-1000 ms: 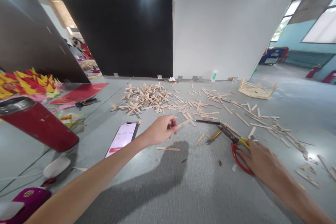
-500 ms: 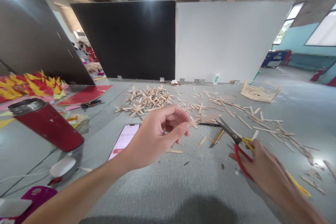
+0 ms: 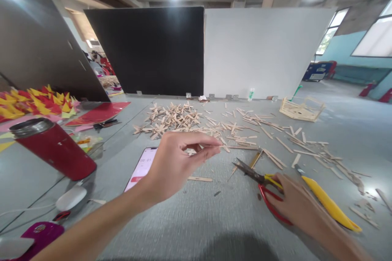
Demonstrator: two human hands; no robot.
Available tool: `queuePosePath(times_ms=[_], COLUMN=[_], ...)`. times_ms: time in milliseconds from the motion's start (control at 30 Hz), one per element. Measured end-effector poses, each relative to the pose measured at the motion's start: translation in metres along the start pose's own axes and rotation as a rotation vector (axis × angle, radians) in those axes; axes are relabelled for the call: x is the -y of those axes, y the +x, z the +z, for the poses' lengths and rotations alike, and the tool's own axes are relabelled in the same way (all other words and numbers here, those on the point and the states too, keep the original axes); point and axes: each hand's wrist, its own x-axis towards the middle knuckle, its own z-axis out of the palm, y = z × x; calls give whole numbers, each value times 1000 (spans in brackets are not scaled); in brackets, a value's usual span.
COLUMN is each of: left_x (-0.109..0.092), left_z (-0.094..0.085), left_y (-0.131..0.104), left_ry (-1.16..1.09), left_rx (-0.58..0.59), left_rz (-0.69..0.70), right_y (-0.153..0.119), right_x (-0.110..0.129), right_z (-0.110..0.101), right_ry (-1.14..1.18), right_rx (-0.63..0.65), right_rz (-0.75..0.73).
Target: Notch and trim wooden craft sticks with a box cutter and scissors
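My left hand (image 3: pixel 180 163) is closed in a pinch, thumb against fingertips. From the pinch a thin wooden craft stick (image 3: pixel 240 147) points right, a little above the table. My right hand (image 3: pixel 295 202) grips scissors (image 3: pixel 252 172) with one red and one yellow handle loop. Their dark blades point up-left, slightly parted, below the stick and apart from it. Beside my right wrist lies a yellow utility knife (image 3: pixel 329 204). A yellowish strip (image 3: pixel 256 158) lies just beyond the blades. Below my left fingers rests a loose flat stick (image 3: pixel 200 179).
Beyond my left hand is a heap of wooden pieces (image 3: pixel 174 118); loose sticks (image 3: pixel 312 151) scatter right. A hexagonal stick frame (image 3: pixel 301 110) stands at back right. A phone (image 3: pixel 142 167), red flask (image 3: pixel 56 149), white mouse-like device (image 3: pixel 71 197) and folded paper (image 3: pixel 36 102) are left.
My right hand has moved left and slightly down with the scissors, uncovering the utility knife. My left fingers have straightened into a pinch, and the stick has levelled out.
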Motion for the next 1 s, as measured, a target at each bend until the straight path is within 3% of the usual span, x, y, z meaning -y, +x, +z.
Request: queuePosePath(times_ms=[133,200,400,667,700,767,800,900,1000], left_x=[8,9,-1,4,6,7,6,3,1], left_z=[-3,-7,-14,-11,-8,-3,-2,-1,-5], left_y=[-8,-13,-16,-10,-9,-5,-3,4,6], left_ry=[349,490,659,660,604,436,333,6,-148], left_rx=[-191,-205,-151,-193,-235,-235,-169,208,309], left_rz=[589,731,804,816,799,594,410,-164,-360], right_y=[0,0,2,0,1,2,2,4,6], right_x=[-1,-4,-10,-9,-9,-8,-8,-8,-9], right_z=[1,3,7,9,9,9,9,4,-2], right_ry=[41,50,37,36,37,36,32,2,-44], right_rx=[6,4,-17,-55,-64,-98,-121,-182,-190], right_rz=[-42,-39,-13,-56,-59,-51,-37,8,21])
